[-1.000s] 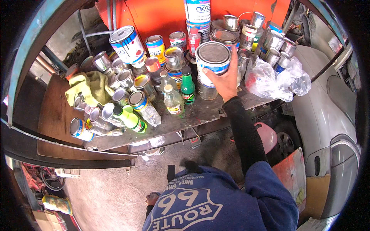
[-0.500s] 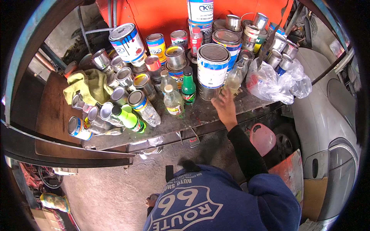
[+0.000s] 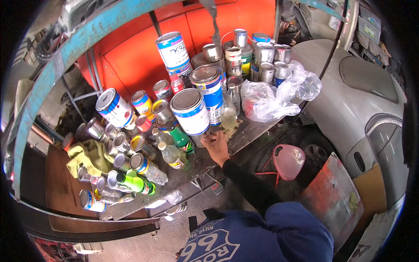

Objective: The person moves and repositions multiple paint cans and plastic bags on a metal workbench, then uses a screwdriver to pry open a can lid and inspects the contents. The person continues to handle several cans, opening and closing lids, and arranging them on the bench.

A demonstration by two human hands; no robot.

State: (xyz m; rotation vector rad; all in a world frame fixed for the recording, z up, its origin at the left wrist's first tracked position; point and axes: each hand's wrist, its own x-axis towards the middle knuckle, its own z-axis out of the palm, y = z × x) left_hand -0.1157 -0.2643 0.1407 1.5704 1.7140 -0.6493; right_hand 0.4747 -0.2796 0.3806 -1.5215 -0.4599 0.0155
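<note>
My right hand [image 3: 216, 145] reaches over the front edge of the workbench with fingers apart and slightly curled, holding nothing I can see. Its fingertips are by the foot of a large white paint can [image 3: 190, 114], which stands on a smaller tin; whether they touch that tin I cannot tell. Just beyond the hand stands a clear glass bottle [image 3: 228, 114] of pale yellowish liquid. Left of it are another clear bottle [image 3: 170, 153] and a green plastic bottle [image 3: 180, 138]. Of my left hand [image 3: 178, 252] just a sliver shows beside my blue shirt, its fingers hidden.
Several paint tins and bottles crowd the workbench [image 3: 238, 146], with a yellow-green cloth [image 3: 89, 158] at left. A crumpled clear plastic bag [image 3: 267, 102] lies at right. Below are a pink stool [image 3: 289, 162] and a grey car [image 3: 334, 89]. A blue metal frame [image 3: 56, 56] arches over the left.
My view has turned rightward, so the bench appears tilted and shifted left. My right hand stays near the bench front, by the base of the white can. My left hand has nearly left the picture.
</note>
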